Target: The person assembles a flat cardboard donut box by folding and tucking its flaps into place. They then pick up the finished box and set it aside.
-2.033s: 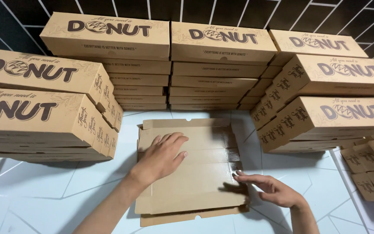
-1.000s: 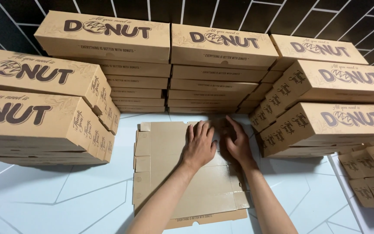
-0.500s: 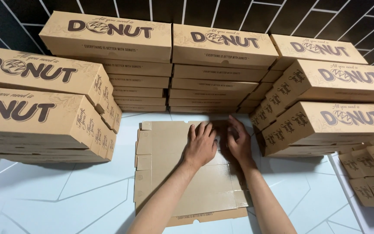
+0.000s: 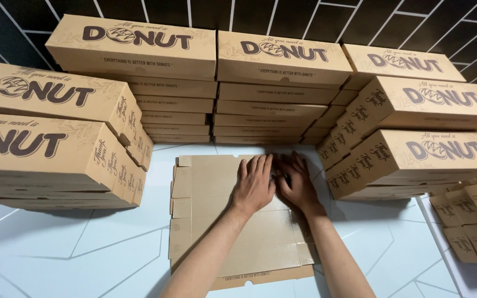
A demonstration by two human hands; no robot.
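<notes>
Left hand [image 4: 254, 185], right hand [image 4: 298, 185] pressing flat cardboard blank [image 4: 211, 221]; stacked boxes [image 4: 139, 83] around

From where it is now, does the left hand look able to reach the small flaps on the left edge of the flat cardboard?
Probably yes. The left hand lies flat on the cardboard, beside the right hand. The flaps lie uncovered to its left; nothing lies between, and the box stack stands clear of that edge.

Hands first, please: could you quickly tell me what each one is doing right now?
Left hand: open, palm pressed flat on the flat cardboard blank, holding nothing.
Right hand: fingers spread on the same blank, beside the left; gripping nothing visible.
</notes>
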